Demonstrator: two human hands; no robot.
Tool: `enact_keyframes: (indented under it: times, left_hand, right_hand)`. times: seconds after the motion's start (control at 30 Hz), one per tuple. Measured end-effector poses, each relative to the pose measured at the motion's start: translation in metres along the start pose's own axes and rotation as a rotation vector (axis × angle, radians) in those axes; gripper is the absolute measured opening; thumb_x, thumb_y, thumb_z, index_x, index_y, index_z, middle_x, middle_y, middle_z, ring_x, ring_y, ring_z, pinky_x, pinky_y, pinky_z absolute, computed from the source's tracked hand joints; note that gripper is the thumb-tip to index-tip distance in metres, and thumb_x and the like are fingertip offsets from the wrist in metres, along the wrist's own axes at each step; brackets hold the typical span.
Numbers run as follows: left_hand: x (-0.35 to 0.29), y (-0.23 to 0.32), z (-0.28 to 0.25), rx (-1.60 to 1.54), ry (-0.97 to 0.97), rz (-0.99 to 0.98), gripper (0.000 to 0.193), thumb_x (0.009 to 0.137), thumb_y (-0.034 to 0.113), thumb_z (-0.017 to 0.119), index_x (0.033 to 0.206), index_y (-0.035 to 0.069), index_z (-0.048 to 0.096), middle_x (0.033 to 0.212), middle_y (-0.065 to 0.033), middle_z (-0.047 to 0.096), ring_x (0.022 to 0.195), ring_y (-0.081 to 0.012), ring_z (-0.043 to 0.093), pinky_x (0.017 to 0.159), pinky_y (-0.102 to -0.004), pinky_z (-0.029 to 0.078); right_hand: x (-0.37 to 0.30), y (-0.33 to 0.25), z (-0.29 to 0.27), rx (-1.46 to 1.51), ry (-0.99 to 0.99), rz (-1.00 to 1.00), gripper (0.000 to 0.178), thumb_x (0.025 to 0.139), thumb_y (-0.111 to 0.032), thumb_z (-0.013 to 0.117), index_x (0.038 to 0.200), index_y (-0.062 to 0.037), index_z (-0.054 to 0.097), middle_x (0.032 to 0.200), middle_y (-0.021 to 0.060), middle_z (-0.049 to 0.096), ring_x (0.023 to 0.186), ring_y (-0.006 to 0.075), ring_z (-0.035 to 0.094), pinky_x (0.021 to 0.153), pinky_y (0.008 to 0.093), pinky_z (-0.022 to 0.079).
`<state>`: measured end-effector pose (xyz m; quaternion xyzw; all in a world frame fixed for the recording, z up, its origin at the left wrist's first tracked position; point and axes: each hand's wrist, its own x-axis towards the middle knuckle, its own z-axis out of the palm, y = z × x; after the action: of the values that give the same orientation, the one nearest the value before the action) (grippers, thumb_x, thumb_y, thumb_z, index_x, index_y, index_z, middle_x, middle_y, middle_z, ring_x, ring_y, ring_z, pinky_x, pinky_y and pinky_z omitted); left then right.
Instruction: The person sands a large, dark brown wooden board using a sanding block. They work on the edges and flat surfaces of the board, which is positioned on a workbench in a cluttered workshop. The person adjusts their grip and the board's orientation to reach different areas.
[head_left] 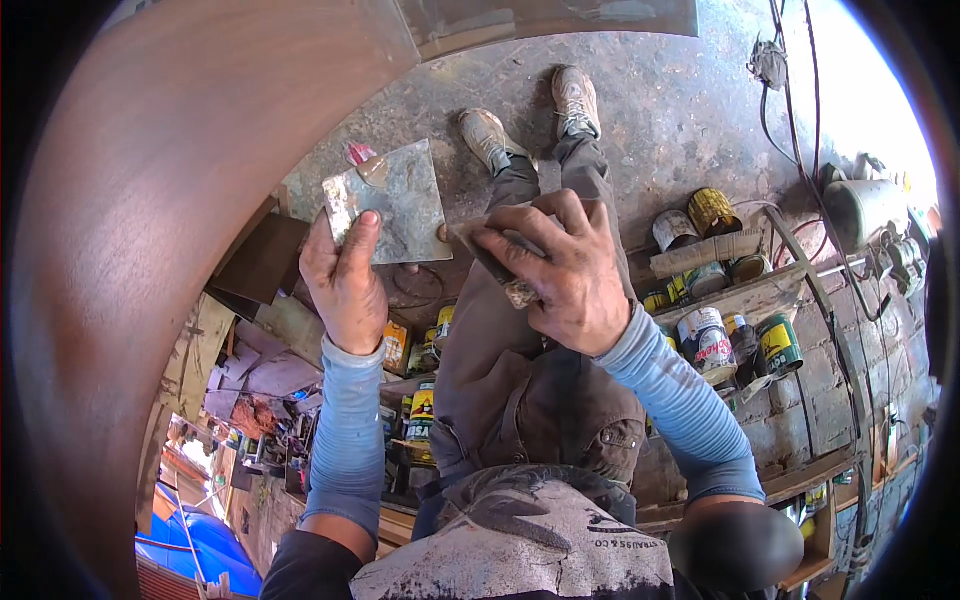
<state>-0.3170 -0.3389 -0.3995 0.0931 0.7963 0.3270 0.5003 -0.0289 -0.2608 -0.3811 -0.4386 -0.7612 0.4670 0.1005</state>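
My left hand [350, 275] grips a thin, square, grey plate [408, 205] by its lower left corner, with the thumb on top. Dried whitish smears cover the plate, and a lump of brown putty [373, 172] sits near its far edge. Just right of the plate, my right hand [575, 270] is closed on a dark, flat putty spreader [492, 258], fingers over its upper side. A brown dab [443, 232] shows at the plate's right edge, close to the spreader. Part of the spreader is hidden under my fingers.
A large, smooth brown curved panel [190, 150] fills the left side. Paint cans [706, 340] stand on wooden shelves [740, 300] at the right against a brick wall. Cables [800, 130] hang at upper right. Blue sheeting [200, 550] lies lower left.
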Motion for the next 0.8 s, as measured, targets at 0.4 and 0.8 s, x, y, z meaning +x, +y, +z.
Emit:
enact_keyframes:
  times: [0.4, 0.8]
  left_hand:
    - [0.024, 0.039, 0.011, -0.029, -0.06, 0.23, 0.023, 0.105, 0.037, 0.056, 0.108, 0.016, 0.066, 0.119, -0.0042, 0.055, 0.112, -0.0128, 0.053, 0.108, -0.0361, 0.036]
    - [0.102, 0.196, 0.061, -0.353, -0.639, 0.723, 0.027, 0.106, 0.04, 0.055, 0.1, 0.016, 0.068, 0.107, -0.0004, 0.059, 0.102, -0.0107, 0.056, 0.106, -0.0341, 0.036]
  right_hand:
    - [0.006, 0.016, -0.018, 0.085, -0.172, -0.084, 0.066, 0.064, -0.009, 0.073, 0.13, -0.0141, 0.07, 0.126, 0.0025, 0.062, 0.107, 0.0306, 0.056, 0.088, 0.0469, 0.043]
    - [0.13, 0.03, -0.009, -0.679, 0.09, -0.086, 0.04, 0.094, -0.017, 0.059, 0.13, 0.0003, 0.063, 0.119, 0.0104, 0.059, 0.115, 0.0272, 0.054, 0.085, 0.0459, 0.047]
